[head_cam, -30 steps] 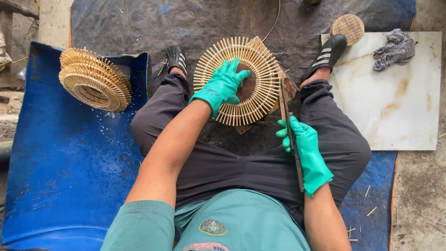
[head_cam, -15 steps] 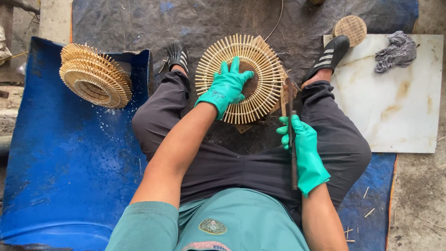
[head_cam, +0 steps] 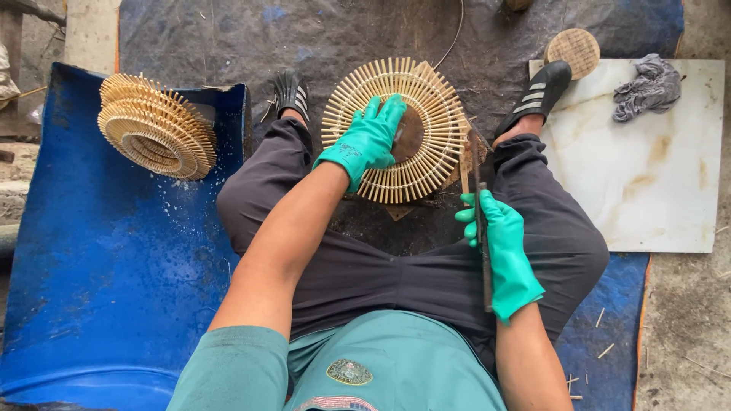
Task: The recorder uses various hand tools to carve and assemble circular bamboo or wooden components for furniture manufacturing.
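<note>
Green-gloved right hand (head_cam: 504,255) sits nearest, fingers wrapped round a long dark blade (head_cam: 480,228) on the thigh. Left hand (head_cam: 365,141), fingers spread flat, pins the bamboo-slat ring (head_cam: 426,164) btwn the feet. Trimming step, looks like; next cut needs blade tip lined w/ slat ends.

Soft even daylight — sharp throughout

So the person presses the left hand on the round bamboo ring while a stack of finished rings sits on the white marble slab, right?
Not quite. In the head view the left hand does press the round bamboo ring, but the stack of finished rings sits on the blue sheet, not the white marble slab.
</note>
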